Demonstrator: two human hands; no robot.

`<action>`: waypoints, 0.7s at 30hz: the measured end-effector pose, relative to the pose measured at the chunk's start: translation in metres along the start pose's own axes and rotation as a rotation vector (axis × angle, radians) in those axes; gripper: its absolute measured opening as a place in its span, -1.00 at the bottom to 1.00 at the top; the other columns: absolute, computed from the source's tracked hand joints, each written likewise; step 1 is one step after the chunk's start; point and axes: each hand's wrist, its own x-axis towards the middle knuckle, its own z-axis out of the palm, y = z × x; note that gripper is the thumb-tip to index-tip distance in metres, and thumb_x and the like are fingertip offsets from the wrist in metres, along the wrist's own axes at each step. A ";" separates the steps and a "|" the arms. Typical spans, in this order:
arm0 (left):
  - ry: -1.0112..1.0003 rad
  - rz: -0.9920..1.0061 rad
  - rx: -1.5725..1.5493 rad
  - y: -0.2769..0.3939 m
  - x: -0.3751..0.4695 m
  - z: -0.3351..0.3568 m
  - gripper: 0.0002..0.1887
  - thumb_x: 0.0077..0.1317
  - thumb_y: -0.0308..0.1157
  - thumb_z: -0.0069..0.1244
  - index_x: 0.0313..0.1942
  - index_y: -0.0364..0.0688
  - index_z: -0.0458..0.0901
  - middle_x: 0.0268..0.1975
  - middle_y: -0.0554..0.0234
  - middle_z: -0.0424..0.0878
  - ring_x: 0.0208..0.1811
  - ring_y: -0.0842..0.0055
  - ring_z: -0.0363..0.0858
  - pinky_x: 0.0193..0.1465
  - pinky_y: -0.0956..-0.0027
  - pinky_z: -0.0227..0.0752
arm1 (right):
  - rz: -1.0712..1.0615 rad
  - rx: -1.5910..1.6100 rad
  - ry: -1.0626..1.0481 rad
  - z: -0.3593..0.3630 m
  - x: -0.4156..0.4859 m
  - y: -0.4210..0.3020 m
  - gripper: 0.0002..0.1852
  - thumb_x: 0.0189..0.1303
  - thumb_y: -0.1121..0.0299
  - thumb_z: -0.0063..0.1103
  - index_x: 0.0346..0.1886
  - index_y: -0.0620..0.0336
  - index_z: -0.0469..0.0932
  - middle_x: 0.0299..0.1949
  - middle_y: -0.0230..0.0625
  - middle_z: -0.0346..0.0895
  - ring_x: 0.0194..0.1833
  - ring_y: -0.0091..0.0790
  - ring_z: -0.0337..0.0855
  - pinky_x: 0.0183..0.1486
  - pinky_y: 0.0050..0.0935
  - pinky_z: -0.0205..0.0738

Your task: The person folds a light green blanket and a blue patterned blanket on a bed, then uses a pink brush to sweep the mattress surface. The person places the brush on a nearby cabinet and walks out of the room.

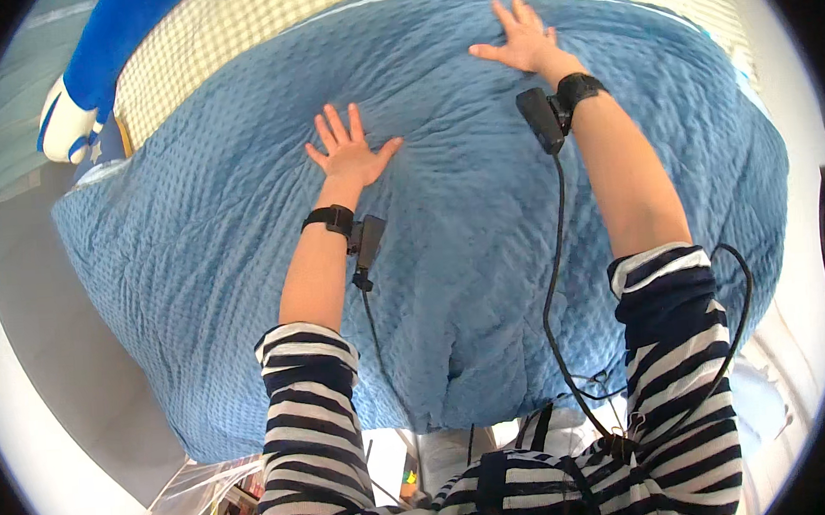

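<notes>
A blue dimpled plush blanket [455, 255] lies wrinkled over most of a bed and hangs down at its near edge. Flat on it, left of centre, rests my left hand [351, 155], with the fingers spread and nothing held. Farther off and to the right, my right hand [523, 42] lies on the blanket near its far edge, fingers apart, also holding nothing. Creases in the cloth run between and around both hands. Each wrist wears a black strap with a small dark device and a cable.
Beyond the blanket's white-trimmed edge shows a yellow-and-white checked bedsheet [195, 65]. A blue and white plush toy [100, 71] lies at the far left. One black cable [552, 277] trails from the right wrist to the body. Clear plastic-wrapped items [236, 509] stand at the lower left.
</notes>
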 end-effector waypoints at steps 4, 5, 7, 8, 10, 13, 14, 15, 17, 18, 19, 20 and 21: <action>-0.023 -0.065 -0.046 0.016 -0.030 -0.007 0.02 0.19 0.35 -0.25 0.43 -0.06 -0.35 0.47 0.01 -0.53 0.49 0.14 -0.59 0.37 -0.24 -0.47 | -0.231 0.580 0.168 -0.040 -0.114 0.017 -0.18 0.13 0.00 0.21 0.32 0.34 0.15 0.34 0.05 0.13 0.38 -0.08 0.11 0.40 -0.24 0.00; -0.039 -0.083 -0.066 0.021 -0.040 -0.007 -0.02 0.23 0.31 -0.28 0.43 -0.09 -0.32 0.47 -0.01 -0.48 0.50 0.13 -0.54 0.39 -0.20 -0.43 | -0.253 0.556 0.225 -0.050 -0.156 0.025 -0.24 0.15 0.08 0.22 0.32 0.31 0.17 0.32 0.03 0.17 0.35 -0.07 0.16 0.38 -0.25 0.04; -0.041 -0.040 -0.134 0.029 -0.070 0.002 -0.10 0.29 0.24 -0.31 0.42 -0.14 -0.24 0.47 -0.06 -0.37 0.50 0.11 -0.43 0.40 -0.15 -0.36 | -0.252 0.579 0.253 -0.072 -0.257 0.053 -0.33 0.19 0.26 0.20 0.33 0.24 0.18 0.33 -0.12 0.20 0.37 -0.19 0.16 0.37 -0.29 0.04; -0.080 -0.006 -0.167 0.029 -0.095 0.011 -0.14 0.32 0.20 -0.33 0.41 -0.18 -0.19 0.47 -0.09 -0.31 0.49 0.09 -0.37 0.41 -0.13 -0.34 | -0.166 0.550 0.253 -0.080 -0.310 0.070 -0.37 0.20 0.33 0.18 0.31 0.24 0.20 0.31 -0.12 0.24 0.35 -0.19 0.20 0.36 -0.30 0.07; -0.006 0.160 -0.197 0.031 -0.156 0.032 -0.18 0.32 0.14 -0.25 0.39 -0.26 -0.07 0.44 -0.22 -0.21 0.47 0.03 -0.26 0.41 -0.14 -0.35 | 0.059 0.602 0.292 -0.091 -0.408 0.104 -0.44 0.17 0.38 0.20 0.24 0.22 0.30 0.19 -0.13 0.39 0.25 -0.19 0.36 0.27 -0.33 0.22; 0.103 0.324 -0.210 0.032 -0.265 0.064 -0.22 0.33 0.04 -0.17 0.36 -0.29 -0.01 0.41 -0.28 -0.14 0.45 -0.03 -0.21 0.40 -0.15 -0.33 | 0.525 0.732 0.356 -0.094 -0.547 0.149 -0.78 0.25 0.44 0.11 -0.06 0.28 0.43 -0.22 -0.33 0.56 -0.17 -0.51 0.54 -0.05 -0.50 0.41; 0.098 0.348 -0.236 0.033 -0.301 0.072 -0.23 0.33 0.01 -0.15 0.36 -0.32 0.00 0.41 -0.31 -0.15 0.45 -0.05 -0.21 0.40 -0.16 -0.33 | 0.675 0.830 0.334 -0.091 -0.586 0.162 -0.86 0.28 0.43 0.09 -0.17 0.28 0.43 -0.31 -0.38 0.50 -0.28 -0.60 0.46 -0.18 -0.56 0.40; 0.120 0.372 -0.211 0.035 -0.334 0.078 -0.23 0.33 0.00 -0.16 0.35 -0.35 0.01 0.40 -0.33 -0.14 0.44 -0.07 -0.21 0.39 -0.17 -0.33 | 0.818 0.858 0.257 -0.083 -0.620 0.169 -0.86 0.30 0.38 0.07 -0.28 0.28 0.46 -0.41 -0.41 0.50 -0.37 -0.63 0.43 -0.28 -0.59 0.37; 0.175 0.438 -0.229 0.039 -0.392 0.086 -0.24 0.31 -0.05 -0.11 0.34 -0.37 0.03 0.40 -0.33 -0.14 0.44 -0.11 -0.22 0.38 -0.19 -0.37 | 0.908 0.780 -0.129 -0.072 -0.682 0.175 -0.63 0.28 0.15 0.10 -0.53 0.24 0.53 -0.62 -0.44 0.48 -0.52 -0.59 0.43 -0.41 -0.56 0.35; 0.154 0.445 -0.233 0.042 -0.417 0.091 -0.19 0.25 -0.02 -0.04 0.34 -0.35 0.04 0.40 -0.33 -0.15 0.44 -0.10 -0.22 0.38 -0.21 -0.37 | 0.915 0.777 -0.229 -0.060 -0.702 0.175 -0.59 0.27 0.08 0.09 -0.52 0.26 0.57 -0.58 -0.36 0.56 -0.48 -0.54 0.52 -0.42 -0.51 0.43; 0.113 0.433 -0.242 0.046 -0.436 0.097 -0.14 0.20 0.01 0.03 0.34 -0.33 0.06 0.40 -0.33 -0.15 0.44 -0.09 -0.23 0.37 -0.23 -0.38 | 0.983 0.935 -0.382 -0.049 -0.716 0.175 -0.51 0.27 0.00 0.06 -0.45 0.33 0.59 -0.52 -0.28 0.61 -0.43 -0.42 0.61 -0.32 -0.44 0.52; 0.083 0.510 -0.207 0.049 -0.454 0.104 -0.10 0.13 0.01 0.09 0.34 -0.31 0.05 0.40 -0.33 -0.15 0.44 -0.09 -0.22 0.37 -0.24 -0.38 | 0.994 1.102 -0.491 -0.036 -0.725 0.172 -0.45 0.25 -0.07 0.04 -0.29 0.40 0.56 -0.37 -0.20 0.61 -0.32 -0.34 0.64 -0.23 -0.42 0.53; 0.030 0.569 -0.176 0.053 -0.471 0.113 -0.05 0.07 0.00 0.15 0.35 -0.29 0.05 0.40 -0.34 -0.14 0.44 -0.09 -0.22 0.37 -0.24 -0.37 | 1.024 1.258 -0.617 -0.021 -0.732 0.166 -0.35 0.23 -0.13 0.03 -0.13 0.46 0.53 -0.21 -0.12 0.61 -0.22 -0.26 0.66 -0.14 -0.40 0.54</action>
